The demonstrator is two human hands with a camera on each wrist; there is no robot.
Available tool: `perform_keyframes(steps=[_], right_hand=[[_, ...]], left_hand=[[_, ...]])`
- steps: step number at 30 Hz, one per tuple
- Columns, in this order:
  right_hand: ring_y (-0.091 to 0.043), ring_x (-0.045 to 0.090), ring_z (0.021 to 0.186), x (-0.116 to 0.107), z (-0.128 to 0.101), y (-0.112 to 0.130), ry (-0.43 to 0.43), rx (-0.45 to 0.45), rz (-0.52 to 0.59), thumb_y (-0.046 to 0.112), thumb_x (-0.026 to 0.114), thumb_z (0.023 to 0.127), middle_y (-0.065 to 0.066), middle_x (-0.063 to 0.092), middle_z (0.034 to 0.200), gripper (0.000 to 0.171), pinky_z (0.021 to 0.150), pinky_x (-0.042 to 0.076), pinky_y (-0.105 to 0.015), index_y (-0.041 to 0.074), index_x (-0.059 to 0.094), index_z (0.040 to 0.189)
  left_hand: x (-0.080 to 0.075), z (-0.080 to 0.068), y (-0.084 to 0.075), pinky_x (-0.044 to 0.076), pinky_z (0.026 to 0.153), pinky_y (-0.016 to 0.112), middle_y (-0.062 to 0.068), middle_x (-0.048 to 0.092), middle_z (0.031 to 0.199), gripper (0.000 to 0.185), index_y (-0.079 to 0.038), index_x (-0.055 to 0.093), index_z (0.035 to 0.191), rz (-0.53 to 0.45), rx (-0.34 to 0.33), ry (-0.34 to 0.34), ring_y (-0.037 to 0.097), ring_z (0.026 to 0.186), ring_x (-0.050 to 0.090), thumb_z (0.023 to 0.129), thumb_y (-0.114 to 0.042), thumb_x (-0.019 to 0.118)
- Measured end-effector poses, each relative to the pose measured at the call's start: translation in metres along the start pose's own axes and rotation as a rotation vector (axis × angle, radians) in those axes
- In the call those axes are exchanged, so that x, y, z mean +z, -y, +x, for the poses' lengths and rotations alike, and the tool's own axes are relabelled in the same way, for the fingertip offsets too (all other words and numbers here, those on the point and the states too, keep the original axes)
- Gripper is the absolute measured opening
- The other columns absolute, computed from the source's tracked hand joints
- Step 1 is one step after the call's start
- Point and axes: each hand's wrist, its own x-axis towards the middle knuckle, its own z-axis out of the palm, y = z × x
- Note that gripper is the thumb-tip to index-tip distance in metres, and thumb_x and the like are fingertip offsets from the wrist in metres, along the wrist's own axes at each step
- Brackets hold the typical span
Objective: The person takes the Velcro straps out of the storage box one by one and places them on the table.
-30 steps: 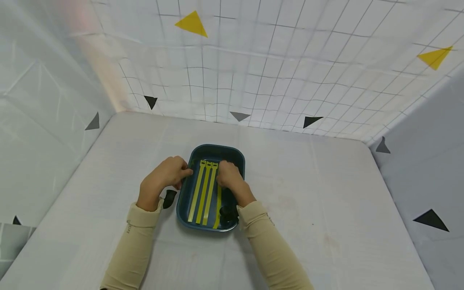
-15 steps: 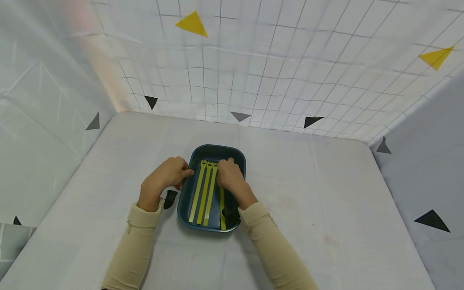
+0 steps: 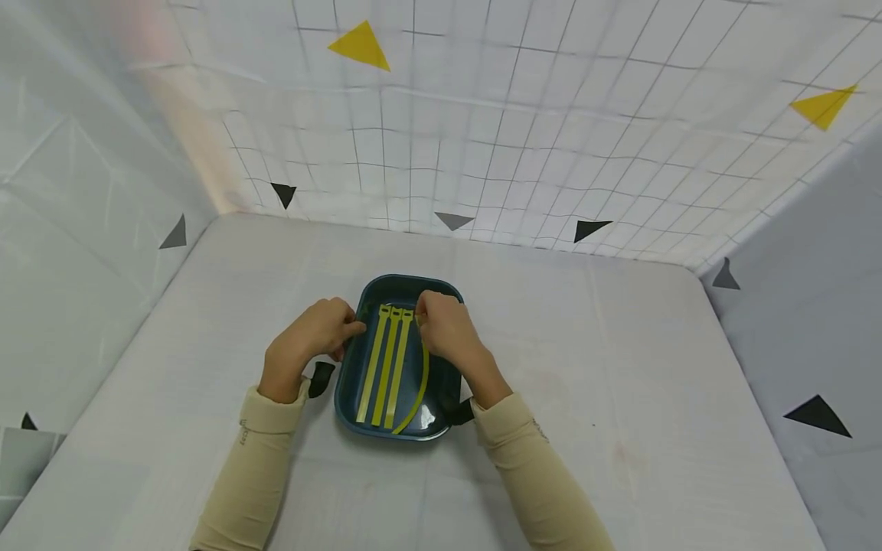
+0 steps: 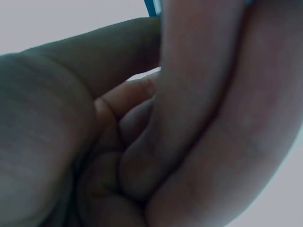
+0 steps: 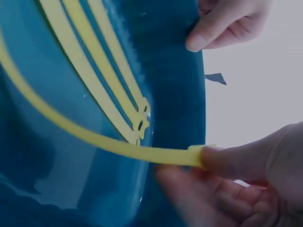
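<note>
A dark blue-green tray (image 3: 444, 386) stands on the table. My left hand (image 3: 313, 333) grips its left rim, thumb over the edge and the other fingers curled outside. Inside lie three flat yellow hook-and-loop cable ties (image 5: 103, 64), side by side with their slotted heads at the far end. My right hand (image 3: 448, 330) pinches a fourth yellow cable tie (image 5: 123, 147) by its head, between thumb and index finger. That strap bows in a curve, its tail down at the tray's near end. In the left wrist view, curled fingers (image 4: 189, 118) fill most of the picture.
White cloth covers the table (image 3: 592, 344) around the tray. A gridded back wall (image 3: 551, 145) with dark and yellow triangles rises behind. Sheeted walls stand left (image 3: 89, 199) and right (image 3: 813, 306). A black wrist camera (image 3: 321, 379) sits close beside the tray's left side.
My right hand has drawn up and to the right, lifting the head of the fourth cable tie, which now bends in an arc. The left hand keeps its place on the rim.
</note>
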Motion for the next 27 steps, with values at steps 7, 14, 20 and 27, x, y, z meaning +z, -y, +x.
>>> perform_keyframes(steps=[7, 14, 20, 27], right_hand=[[-0.016, 0.067, 0.068, -0.005, -0.005, -0.004, -0.098, -0.016, 0.282, 0.003, 0.06, 0.098, -0.014, 0.068, 0.105, 0.019, 0.063, 0.056, -0.028, -0.002, 0.065, 0.116], [-0.016, 0.07, 0.069, -0.008, -0.006, -0.005, -0.159, 0.026, 0.438, 0.005, 0.067, 0.094, -0.014, 0.071, 0.097, 0.024, 0.061, 0.058, -0.025, -0.007, 0.067, 0.115], [-0.016, 0.07, 0.067, -0.012, -0.006, -0.005, -0.237, -0.001, 0.513, 0.004, 0.067, 0.094, -0.012, 0.071, 0.091, 0.017, 0.06, 0.058, -0.026, -0.005, 0.071, 0.108], [-0.028, 0.07, 0.073, -0.021, -0.005, -0.008, -0.309, -0.037, 0.62, 0.0, 0.064, 0.095, -0.017, 0.069, 0.093, 0.015, 0.065, 0.06, -0.033, -0.009, 0.07, 0.105]], left_hand=[[-0.001, -0.001, 0.0, 0.055, 0.058, 0.032, 0.009, 0.061, 0.06, 0.031, 0.003, 0.067, 0.083, -0.003, 0.012, -0.004, 0.019, 0.052, 0.062, 0.103, -0.017, 0.056], [0.001, 0.0, 0.0, 0.054, 0.057, 0.031, 0.009, 0.061, 0.058, 0.03, 0.003, 0.068, 0.084, -0.002, 0.018, -0.007, 0.019, 0.051, 0.062, 0.103, -0.017, 0.056], [0.001, 0.001, 0.002, 0.055, 0.058, 0.032, 0.009, 0.061, 0.059, 0.03, 0.003, 0.068, 0.084, -0.007, 0.018, -0.004, 0.02, 0.052, 0.063, 0.103, -0.018, 0.056], [0.0, 0.0, 0.002, 0.055, 0.059, 0.032, 0.009, 0.062, 0.06, 0.03, 0.003, 0.067, 0.084, -0.015, 0.012, 0.0, 0.019, 0.053, 0.063, 0.103, -0.018, 0.056]])
